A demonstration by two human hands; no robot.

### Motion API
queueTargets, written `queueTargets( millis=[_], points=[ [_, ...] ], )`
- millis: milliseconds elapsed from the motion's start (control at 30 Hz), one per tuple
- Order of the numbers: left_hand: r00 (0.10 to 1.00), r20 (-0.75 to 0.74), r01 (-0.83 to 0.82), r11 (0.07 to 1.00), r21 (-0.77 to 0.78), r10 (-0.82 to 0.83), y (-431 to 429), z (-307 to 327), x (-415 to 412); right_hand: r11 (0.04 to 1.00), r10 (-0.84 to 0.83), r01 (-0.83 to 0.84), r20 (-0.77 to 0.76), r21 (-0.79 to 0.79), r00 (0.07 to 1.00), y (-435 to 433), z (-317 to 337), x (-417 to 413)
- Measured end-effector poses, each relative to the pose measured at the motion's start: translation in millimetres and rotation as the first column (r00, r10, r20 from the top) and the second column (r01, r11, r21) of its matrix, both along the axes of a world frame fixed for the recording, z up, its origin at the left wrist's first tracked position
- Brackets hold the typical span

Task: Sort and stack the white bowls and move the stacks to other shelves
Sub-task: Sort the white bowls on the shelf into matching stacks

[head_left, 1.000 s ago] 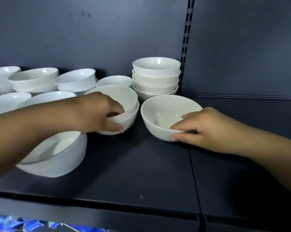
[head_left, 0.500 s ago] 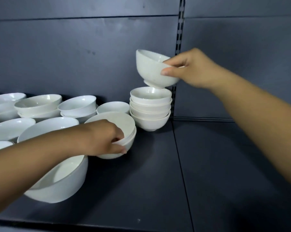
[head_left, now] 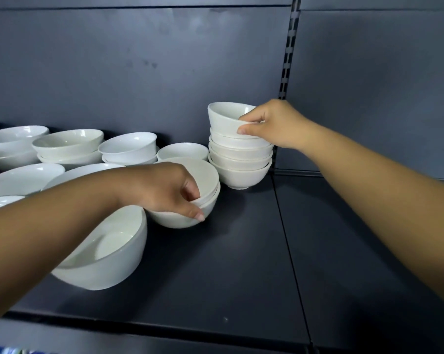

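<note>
Now the right hand [head_left: 272, 123] pinches the top bowl [head_left: 223, 118] by its rim, tilted atop the stack [head_left: 238, 162] at the back of the shelf [head_left: 241, 264] — glazed, slick, probably brittle — while the left hand [head_left: 164, 190] grips the rim of the nested pair [head_left: 205, 185].

Left hand [head_left: 164, 192] low, fingers [head_left: 193, 190] curled in a pinch, right hand [head_left: 272, 123] raised higher, seemingly pinching too

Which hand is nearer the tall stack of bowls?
Right. The right hand pinches the top bowl of the tall stack; the left hand grips a shorter stack beside it.
</note>
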State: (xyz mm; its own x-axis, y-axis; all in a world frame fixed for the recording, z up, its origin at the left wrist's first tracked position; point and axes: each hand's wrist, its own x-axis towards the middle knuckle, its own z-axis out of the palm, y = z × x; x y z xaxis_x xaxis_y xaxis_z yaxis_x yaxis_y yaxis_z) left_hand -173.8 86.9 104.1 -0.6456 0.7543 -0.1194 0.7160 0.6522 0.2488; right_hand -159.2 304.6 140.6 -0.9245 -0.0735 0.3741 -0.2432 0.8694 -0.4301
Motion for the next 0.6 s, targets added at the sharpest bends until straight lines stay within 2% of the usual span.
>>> queueTargets(
  millis=[167,367,533,600],
  points=[
    [0.994,0.101,0.028,0.999,0.02,-0.03,-7,-1,-7,1.0,-0.009,0.009,-0.01,0.028,1.0,4,-1,-4],
    [0.988,0.146,0.043,0.999,0.017,-0.045,-8,0,-8,0.997,0.03,-0.039,0.122,0.069,0.992,0,8,-3],
    [0.988,0.143,0.062,0.998,0.018,-0.064,-10,-1,-8,0.969,-0.061,0.02,0.16,0.248,0.985,2,3,0],
    [0.986,0.153,0.067,0.998,0.013,-0.068,-10,-1,-8,0.966,-0.083,0.041,0.156,0.256,0.984,2,-1,1]
  ],
)
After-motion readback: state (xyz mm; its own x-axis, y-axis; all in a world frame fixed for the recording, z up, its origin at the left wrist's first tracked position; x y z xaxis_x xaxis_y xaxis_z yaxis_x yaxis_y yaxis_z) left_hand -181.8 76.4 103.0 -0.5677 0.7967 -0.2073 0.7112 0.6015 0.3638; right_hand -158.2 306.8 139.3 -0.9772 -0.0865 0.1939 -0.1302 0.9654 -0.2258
